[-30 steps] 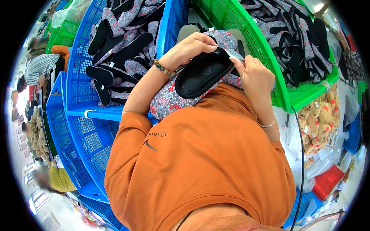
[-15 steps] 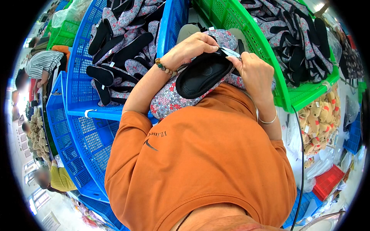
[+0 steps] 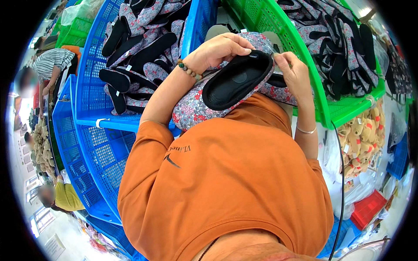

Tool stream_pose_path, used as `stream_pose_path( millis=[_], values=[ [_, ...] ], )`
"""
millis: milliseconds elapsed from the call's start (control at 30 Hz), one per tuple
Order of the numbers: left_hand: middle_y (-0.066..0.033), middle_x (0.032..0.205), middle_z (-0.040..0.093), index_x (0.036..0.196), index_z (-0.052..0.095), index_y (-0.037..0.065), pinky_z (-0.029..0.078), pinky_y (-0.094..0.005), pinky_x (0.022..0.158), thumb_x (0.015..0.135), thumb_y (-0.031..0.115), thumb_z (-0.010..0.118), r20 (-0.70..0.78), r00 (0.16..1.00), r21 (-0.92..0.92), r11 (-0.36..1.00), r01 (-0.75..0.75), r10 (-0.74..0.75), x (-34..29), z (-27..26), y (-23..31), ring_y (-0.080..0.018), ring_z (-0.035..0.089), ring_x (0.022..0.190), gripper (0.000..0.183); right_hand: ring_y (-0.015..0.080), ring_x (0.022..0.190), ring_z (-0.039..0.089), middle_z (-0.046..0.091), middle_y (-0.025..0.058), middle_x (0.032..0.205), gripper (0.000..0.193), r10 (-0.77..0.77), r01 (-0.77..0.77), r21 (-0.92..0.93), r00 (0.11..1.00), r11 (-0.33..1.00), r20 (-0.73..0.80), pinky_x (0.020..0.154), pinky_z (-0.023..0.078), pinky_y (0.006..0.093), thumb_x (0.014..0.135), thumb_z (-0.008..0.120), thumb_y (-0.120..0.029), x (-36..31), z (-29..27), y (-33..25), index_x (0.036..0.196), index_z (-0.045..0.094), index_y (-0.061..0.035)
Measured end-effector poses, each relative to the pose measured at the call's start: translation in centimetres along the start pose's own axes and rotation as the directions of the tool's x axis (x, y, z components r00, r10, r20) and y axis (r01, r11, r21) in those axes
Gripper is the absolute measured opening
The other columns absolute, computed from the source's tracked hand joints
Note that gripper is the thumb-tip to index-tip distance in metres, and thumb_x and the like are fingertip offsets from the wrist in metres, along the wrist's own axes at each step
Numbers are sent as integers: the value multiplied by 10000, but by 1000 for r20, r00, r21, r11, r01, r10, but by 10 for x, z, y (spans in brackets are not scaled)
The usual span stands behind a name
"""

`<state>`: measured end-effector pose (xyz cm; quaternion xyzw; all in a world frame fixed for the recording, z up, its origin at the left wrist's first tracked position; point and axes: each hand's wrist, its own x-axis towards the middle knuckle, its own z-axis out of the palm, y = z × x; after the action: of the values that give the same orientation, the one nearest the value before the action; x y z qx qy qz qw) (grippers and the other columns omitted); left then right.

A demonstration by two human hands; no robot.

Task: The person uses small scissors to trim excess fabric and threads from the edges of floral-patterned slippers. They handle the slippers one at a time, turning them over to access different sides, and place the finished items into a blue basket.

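Observation:
A slipper (image 3: 238, 82) with a grey-and-red floral outside and black lining lies across my lap, its opening facing up. My left hand (image 3: 221, 48), with a beaded bracelet at the wrist, pinches the rim at its heel end. Just right of that heel is my right hand (image 3: 294, 75), thumb and forefinger pressed together. A thin pale sliver shows at those fingertips, too small to make out. Another floral slipper (image 3: 283, 92) lies partly hidden beneath, below my right hand. More floral fabric (image 3: 259, 42) shows beyond my left fingers.
At the far left, a blue crate (image 3: 93, 65) holds many floral slippers with black soles; a green crate (image 3: 300, 61) at the right holds more. Stacked blue crates (image 3: 102, 156) stand at my left. Plush toys (image 3: 361, 143) and a black cable (image 3: 342, 174) are at the right. People work farther left.
My right hand has moved slightly right, off the slipper's heel. The pale thing that lay across the heel edge now barely shows. The slipper and my left hand have shifted a little right.

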<state>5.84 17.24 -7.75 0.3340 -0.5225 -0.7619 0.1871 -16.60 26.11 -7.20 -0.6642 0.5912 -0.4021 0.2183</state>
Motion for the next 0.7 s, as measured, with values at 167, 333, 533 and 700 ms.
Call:
stream_pose_path(
  millis=[167, 333, 533, 700],
  values=[
    [-51, 995, 652, 1082, 588, -9, 498, -195, 704, 818, 18, 602, 210, 974, -111, 992, -64, 86, 1, -8, -2, -103, 628, 839, 266, -12, 453, 273, 468, -96, 666, 305, 289, -583, 506, 787, 636, 544, 393, 183, 160, 929, 546, -324, 14, 7, 19, 1090, 587, -69],
    [2, 921, 609, 1032, 550, 39, 463, -191, 671, 805, -8, 630, 313, 930, -155, 976, -151, 193, -11, -7, 2, -62, 573, 790, 245, 0, 410, 288, 465, -92, 614, 180, 200, -627, 680, 774, 381, 601, 364, 173, 184, 900, 605, -271, 7, 24, 36, 882, 600, -92],
    [-5, 837, 599, 928, 623, 32, 476, -230, 708, 775, 24, 664, 170, 893, 515, 735, -441, 416, -43, 16, 10, -79, 562, 800, 159, 12, 395, 307, 502, -66, 607, 201, 265, -643, 678, 765, 356, 586, 360, 190, 181, 911, 588, -267, 4, 23, 38, 830, 590, -84],
    [-85, 918, 602, 872, 647, 71, 504, -325, 688, 721, 96, 675, 168, 754, 944, 117, -309, 635, -56, 37, 5, -259, 607, 835, 157, 17, 387, 300, 492, -58, 590, 244, 277, -607, 685, 794, 403, 541, 357, 196, 186, 920, 576, -278, 2, 20, 29, 748, 541, -108]
  ],
)
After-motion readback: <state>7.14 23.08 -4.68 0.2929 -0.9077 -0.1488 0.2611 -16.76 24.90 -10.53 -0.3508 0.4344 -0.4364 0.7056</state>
